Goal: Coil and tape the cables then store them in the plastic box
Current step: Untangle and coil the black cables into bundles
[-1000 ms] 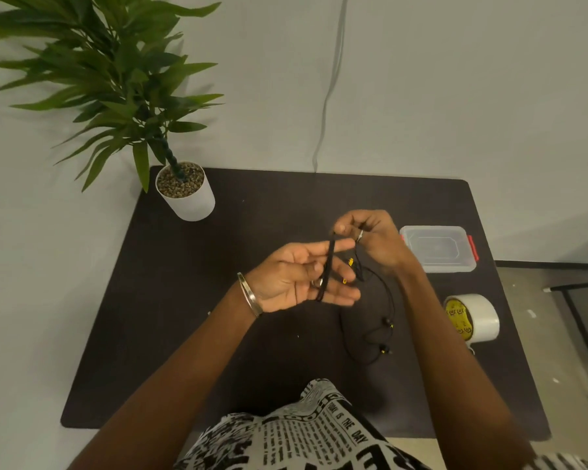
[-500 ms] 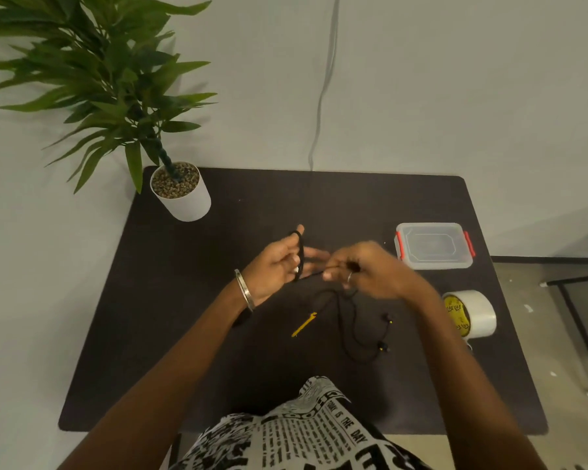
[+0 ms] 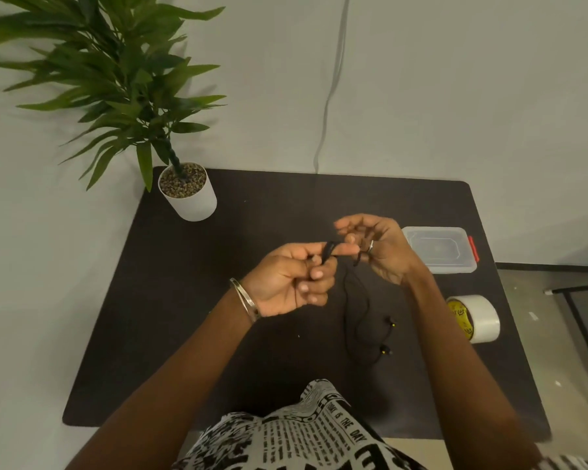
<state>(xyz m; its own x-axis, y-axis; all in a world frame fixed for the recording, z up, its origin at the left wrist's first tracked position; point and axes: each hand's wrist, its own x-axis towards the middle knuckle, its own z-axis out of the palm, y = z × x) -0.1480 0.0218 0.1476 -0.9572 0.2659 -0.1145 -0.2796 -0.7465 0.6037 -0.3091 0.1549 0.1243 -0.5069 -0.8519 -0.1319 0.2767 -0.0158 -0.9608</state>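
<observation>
Black cable [image 3: 353, 300] is pinched in a small coil by the curled fingers of the left hand [image 3: 292, 279], while its run is gripped by the right hand [image 3: 381, 249] just beside. Its loose end is trailed onto the dark table [image 3: 218, 317], near the tape roll [image 3: 476, 318] and closed plastic box [image 3: 438, 249].

Matt dark table [image 3: 218, 300], clear plastic box [image 3: 438, 262]

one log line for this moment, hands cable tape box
stage: coiling | left hand: holds coil of black cable | right hand: feeds cable | tape roll: untouched | plastic box: lid on
</observation>
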